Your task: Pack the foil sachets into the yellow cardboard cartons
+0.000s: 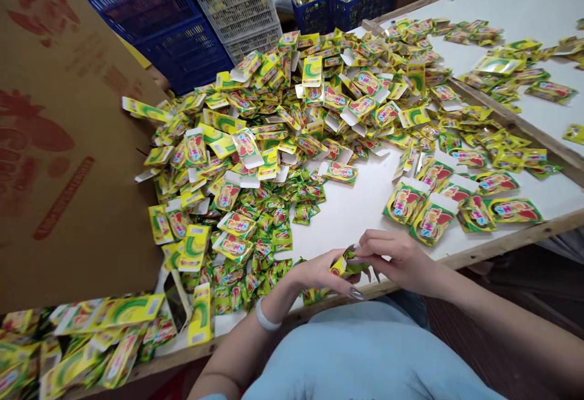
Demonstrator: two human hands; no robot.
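Both hands meet at the near edge of the white table point(356, 205). My left hand point(322, 275) is closed round a small yellow-green carton point(343, 264). My right hand point(396, 257) pinches the same carton from the right, fingers curled over its top. A big heap of flat yellow-green cartons point(274, 114) and small green sachets point(269, 217) spreads from the left and the back. A stack of filled cartons point(426, 208) lies just right of my hands.
A large brown cardboard sheet point(59, 132) leans at the left. Blue crates point(150, 11) and white crates point(237, 5) stand behind the table. A second table point(511, 11) with more packets lies at the back right, past a wooden rim point(506, 117).
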